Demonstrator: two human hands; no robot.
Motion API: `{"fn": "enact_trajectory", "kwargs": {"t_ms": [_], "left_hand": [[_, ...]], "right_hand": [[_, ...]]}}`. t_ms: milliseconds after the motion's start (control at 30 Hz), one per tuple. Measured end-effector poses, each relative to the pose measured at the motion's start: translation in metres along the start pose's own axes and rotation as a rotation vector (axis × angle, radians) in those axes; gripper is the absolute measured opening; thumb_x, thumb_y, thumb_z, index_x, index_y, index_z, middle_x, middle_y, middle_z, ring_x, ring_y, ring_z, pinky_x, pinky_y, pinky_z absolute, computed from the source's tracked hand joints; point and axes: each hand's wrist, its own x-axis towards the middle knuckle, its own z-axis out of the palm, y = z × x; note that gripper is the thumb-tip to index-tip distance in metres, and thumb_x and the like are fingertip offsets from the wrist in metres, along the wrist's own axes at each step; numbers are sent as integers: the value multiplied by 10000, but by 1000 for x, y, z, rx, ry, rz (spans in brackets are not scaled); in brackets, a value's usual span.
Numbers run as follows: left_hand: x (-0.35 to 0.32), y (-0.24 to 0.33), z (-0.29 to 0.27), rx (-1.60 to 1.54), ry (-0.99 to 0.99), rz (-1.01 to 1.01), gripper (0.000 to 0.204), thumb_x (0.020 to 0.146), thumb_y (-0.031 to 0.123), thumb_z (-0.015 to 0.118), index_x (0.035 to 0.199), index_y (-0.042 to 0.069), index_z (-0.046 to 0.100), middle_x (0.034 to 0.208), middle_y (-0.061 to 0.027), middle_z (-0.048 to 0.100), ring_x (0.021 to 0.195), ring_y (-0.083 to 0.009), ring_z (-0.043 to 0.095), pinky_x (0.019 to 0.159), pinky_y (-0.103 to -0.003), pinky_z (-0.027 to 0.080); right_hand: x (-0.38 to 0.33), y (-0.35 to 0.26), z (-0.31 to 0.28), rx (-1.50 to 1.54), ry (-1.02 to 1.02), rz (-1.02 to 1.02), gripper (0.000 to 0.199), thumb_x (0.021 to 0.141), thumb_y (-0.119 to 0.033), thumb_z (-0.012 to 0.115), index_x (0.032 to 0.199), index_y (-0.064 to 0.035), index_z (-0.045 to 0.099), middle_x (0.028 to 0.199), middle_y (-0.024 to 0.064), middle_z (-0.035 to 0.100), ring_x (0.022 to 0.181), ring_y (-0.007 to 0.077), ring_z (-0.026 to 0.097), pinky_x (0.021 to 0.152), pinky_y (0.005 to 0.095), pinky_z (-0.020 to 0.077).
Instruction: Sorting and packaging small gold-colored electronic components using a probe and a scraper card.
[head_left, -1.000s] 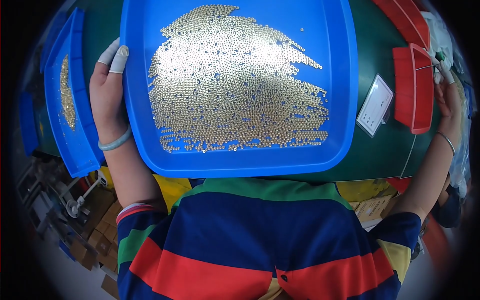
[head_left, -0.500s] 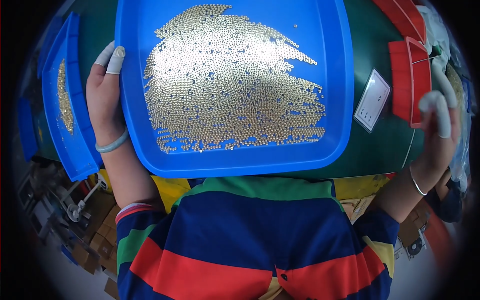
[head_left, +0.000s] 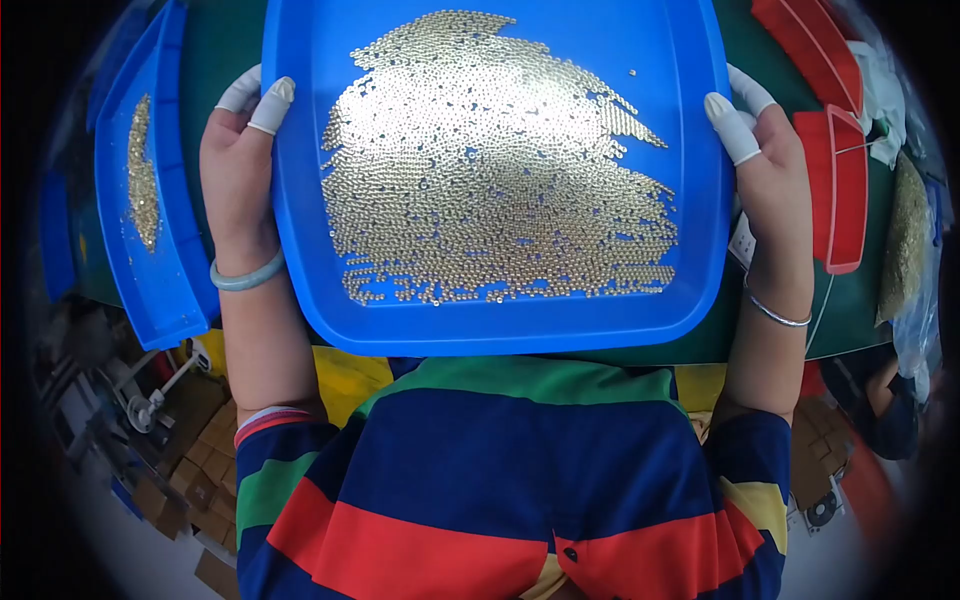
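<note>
A large blue tray (head_left: pixel 520 333) lies in front of me, with a broad single layer of small shiny gold ring-like beads (head_left: pixel 500 190) spread over its floor. One bead sits alone near the far right. My left hand (head_left: pixel 240 170) grips the tray's left rim, thumb on top and the other fingers hidden at the outer side. On the opposite rim my right hand (head_left: pixel 775 170) holds in the same way. White finger cots cover the thumb and a finger of each hand.
Left of the tray stands a smaller blue tray (head_left: pixel 185 290) with a strip of gold pieces. Red bins (head_left: pixel 848 190) stand at the right, by a clear bag of gold pieces (head_left: pixel 905 240). Under the tray is a green tabletop (head_left: pixel 860 310). A white card (head_left: pixel 742 243) is mostly hidden behind my right hand.
My right hand has come in from the red bins and taken hold of the tray's right rim. In the picture, the tray and my left hand sit slightly further right.
</note>
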Motion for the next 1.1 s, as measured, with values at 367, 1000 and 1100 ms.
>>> {"fn": "enact_trajectory", "kwargs": {"t_ms": [367, 1000, 1100], "left_hand": [[1, 2, -8, -141, -31, -40, 286, 852, 145, 563, 1087, -12, 519, 956, -64, 591, 842, -103, 554, 742, -205, 438], [-37, 26, -14, -355, 66, 105, 302, 896, 197, 492, 1141, 22, 505, 1009, -50, 578, 897, -112, 533, 797, -228, 419], [-39, 24, -16, -370, 62, 98, 302, 898, 204, 491, 1142, 26, 504, 1009, -43, 574, 905, -107, 524, 806, -228, 409]], "right_hand": [[-7, -10, 15, 363, 136, 1, 432, 858, -115, 553, 1227, 69, 424, 1024, 121, 599, 885, 131, 575, 776, 223, 454], [-31, -2, 7, 465, 158, -287, 406, 888, -90, 443, 1256, 72, 392, 1175, 136, 522, 1031, 168, 520, 884, 271, 412], [-32, -4, 9, 448, 187, -289, 408, 887, -86, 439, 1259, 74, 387, 1178, 137, 520, 1034, 171, 519, 889, 275, 409]]}}
